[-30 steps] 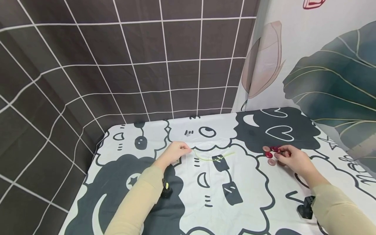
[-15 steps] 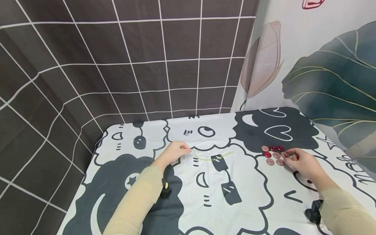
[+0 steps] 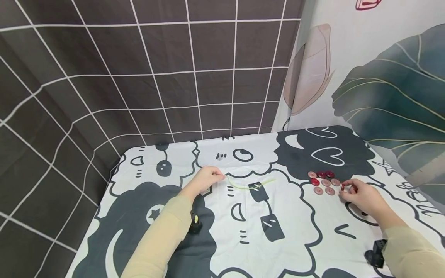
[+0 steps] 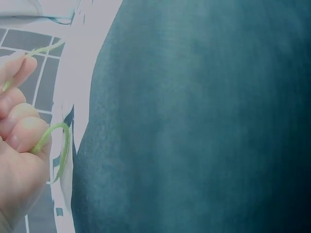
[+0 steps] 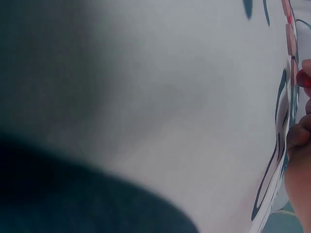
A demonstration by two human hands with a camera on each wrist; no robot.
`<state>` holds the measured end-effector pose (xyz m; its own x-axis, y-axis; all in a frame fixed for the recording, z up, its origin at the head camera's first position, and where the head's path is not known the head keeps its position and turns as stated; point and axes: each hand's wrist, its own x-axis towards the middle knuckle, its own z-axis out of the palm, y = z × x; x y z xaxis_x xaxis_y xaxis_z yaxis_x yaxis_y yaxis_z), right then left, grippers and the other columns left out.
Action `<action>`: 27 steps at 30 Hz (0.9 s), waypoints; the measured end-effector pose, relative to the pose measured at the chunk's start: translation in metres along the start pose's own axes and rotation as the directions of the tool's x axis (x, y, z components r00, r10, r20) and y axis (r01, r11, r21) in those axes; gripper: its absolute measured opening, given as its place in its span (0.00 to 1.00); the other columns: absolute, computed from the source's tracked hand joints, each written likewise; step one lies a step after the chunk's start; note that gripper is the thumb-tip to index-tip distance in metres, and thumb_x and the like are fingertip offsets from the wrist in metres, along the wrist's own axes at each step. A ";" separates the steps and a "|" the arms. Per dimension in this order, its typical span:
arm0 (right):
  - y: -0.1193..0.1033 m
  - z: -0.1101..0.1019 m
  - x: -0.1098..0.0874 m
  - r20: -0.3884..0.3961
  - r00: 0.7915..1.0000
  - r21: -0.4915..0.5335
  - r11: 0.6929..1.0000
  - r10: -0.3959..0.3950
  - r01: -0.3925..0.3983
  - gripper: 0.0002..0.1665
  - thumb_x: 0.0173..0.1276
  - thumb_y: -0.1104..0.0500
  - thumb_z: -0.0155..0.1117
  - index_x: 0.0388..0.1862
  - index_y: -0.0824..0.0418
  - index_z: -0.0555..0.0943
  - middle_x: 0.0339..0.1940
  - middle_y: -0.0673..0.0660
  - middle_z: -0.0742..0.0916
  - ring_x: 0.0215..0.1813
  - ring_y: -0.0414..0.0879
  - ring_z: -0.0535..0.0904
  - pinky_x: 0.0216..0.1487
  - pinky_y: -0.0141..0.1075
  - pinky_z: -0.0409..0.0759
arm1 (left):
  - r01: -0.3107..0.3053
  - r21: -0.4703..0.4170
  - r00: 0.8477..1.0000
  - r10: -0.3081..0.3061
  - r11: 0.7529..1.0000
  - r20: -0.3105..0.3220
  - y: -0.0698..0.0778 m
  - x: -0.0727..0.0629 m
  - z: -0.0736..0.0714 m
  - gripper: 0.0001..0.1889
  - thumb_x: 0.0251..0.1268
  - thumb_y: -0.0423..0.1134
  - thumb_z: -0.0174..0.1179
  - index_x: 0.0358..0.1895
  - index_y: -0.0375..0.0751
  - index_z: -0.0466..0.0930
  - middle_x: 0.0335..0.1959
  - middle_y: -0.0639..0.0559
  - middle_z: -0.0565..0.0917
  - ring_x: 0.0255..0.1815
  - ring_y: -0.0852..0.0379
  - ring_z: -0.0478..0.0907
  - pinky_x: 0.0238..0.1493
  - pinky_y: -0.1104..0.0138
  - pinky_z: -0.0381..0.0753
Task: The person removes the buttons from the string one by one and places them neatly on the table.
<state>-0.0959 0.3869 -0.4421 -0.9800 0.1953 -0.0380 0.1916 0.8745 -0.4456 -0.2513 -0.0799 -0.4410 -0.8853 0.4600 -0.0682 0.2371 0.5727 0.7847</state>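
My left hand point(image 3: 206, 178) pinches a thin yellow-green cord point(image 3: 243, 188), whose free length reaches rightward over the cloth. In the left wrist view, the cord point(image 4: 64, 145) also makes a loop out from under the curled fingers. Over at the right, a small red button point(image 3: 342, 187) stands on edge between the thumb and index finger of my right hand point(image 3: 361, 195). The right wrist view shows this red button point(image 5: 303, 78) at the frame's edge, held in the fingertips. Just left of that hand lie several round buttons point(image 3: 325, 182), some pink and some dark red.
A black-and-white cartoon-print cloth point(image 3: 264, 251) covers the table. Behind it hangs a dark curtain with a white grid point(image 3: 167, 69), and at right a leaf-print curtain point(image 3: 393, 92). A black wrist camera point(image 3: 376, 253) sits by the right sleeve.
My right hand has drawn back to the right from the buttons, uncovering more of them. A red button now shows between its fingertips. The left hand keeps its place with the cord.
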 end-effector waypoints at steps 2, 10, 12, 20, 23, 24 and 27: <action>0.002 0.000 -0.001 0.005 1.000 -0.003 1.000 -0.004 0.004 0.27 0.60 0.53 0.62 0.48 0.73 0.70 0.21 0.53 0.71 0.24 0.45 0.67 0.23 0.38 0.62 | -0.009 -0.011 1.000 0.009 1.000 0.003 0.000 0.000 0.000 0.07 0.61 0.42 0.61 0.29 0.43 0.82 0.23 0.52 0.76 0.23 0.56 0.69 0.25 0.66 0.69; 0.008 0.000 -0.002 -0.001 1.000 -0.030 0.999 -0.026 0.026 0.26 0.60 0.53 0.62 0.46 0.74 0.71 0.21 0.52 0.71 0.24 0.45 0.67 0.25 0.38 0.62 | -0.027 0.015 1.000 0.027 1.000 0.013 -0.001 -0.001 0.000 0.08 0.61 0.44 0.60 0.30 0.44 0.83 0.23 0.54 0.76 0.23 0.56 0.69 0.25 0.66 0.69; 0.008 0.000 -0.002 0.000 1.000 -0.033 0.999 -0.025 0.025 0.26 0.60 0.53 0.62 0.45 0.74 0.71 0.21 0.52 0.71 0.24 0.45 0.67 0.25 0.38 0.62 | -0.015 0.023 1.000 0.015 1.000 0.011 -0.002 0.000 0.000 0.08 0.61 0.44 0.60 0.30 0.45 0.83 0.23 0.53 0.76 0.22 0.56 0.69 0.25 0.66 0.69; 0.007 0.001 0.001 0.055 0.998 -0.044 0.999 -0.007 0.009 0.25 0.59 0.55 0.64 0.45 0.74 0.70 0.21 0.53 0.71 0.24 0.46 0.68 0.24 0.38 0.63 | 0.004 0.039 1.000 -0.004 0.999 -0.004 -0.004 0.000 0.001 0.08 0.61 0.45 0.60 0.30 0.46 0.83 0.23 0.53 0.77 0.22 0.57 0.69 0.25 0.65 0.69; 0.008 0.002 0.002 0.056 0.998 -0.052 0.999 0.000 0.003 0.25 0.59 0.55 0.64 0.45 0.74 0.70 0.21 0.53 0.71 0.24 0.46 0.68 0.24 0.38 0.63 | 0.001 0.030 1.000 -0.001 1.000 -0.005 -0.004 -0.001 0.001 0.08 0.61 0.45 0.60 0.31 0.46 0.83 0.23 0.53 0.77 0.23 0.56 0.70 0.25 0.65 0.69; 0.008 0.002 0.002 0.056 0.998 -0.056 0.998 0.003 0.001 0.25 0.59 0.55 0.64 0.45 0.74 0.70 0.21 0.53 0.71 0.24 0.46 0.68 0.24 0.38 0.63 | -0.003 0.026 1.000 0.003 1.000 -0.005 -0.004 -0.001 0.001 0.08 0.61 0.45 0.60 0.31 0.46 0.83 0.23 0.53 0.77 0.23 0.56 0.70 0.25 0.65 0.70; 0.008 0.002 0.003 0.047 0.999 -0.066 0.998 -0.001 0.004 0.25 0.59 0.55 0.64 0.45 0.75 0.70 0.21 0.53 0.71 0.24 0.46 0.67 0.24 0.38 0.62 | -0.005 0.004 1.000 0.005 1.000 -0.013 -0.003 -0.001 0.000 0.07 0.61 0.44 0.61 0.32 0.46 0.83 0.24 0.54 0.78 0.25 0.56 0.71 0.27 0.65 0.70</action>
<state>-0.0972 0.3938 -0.4476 -0.9816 0.1733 -0.0795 0.1906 0.9028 -0.3855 -0.2515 -0.0820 -0.4439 -0.8893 0.4538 -0.0557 0.2434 0.5731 0.7825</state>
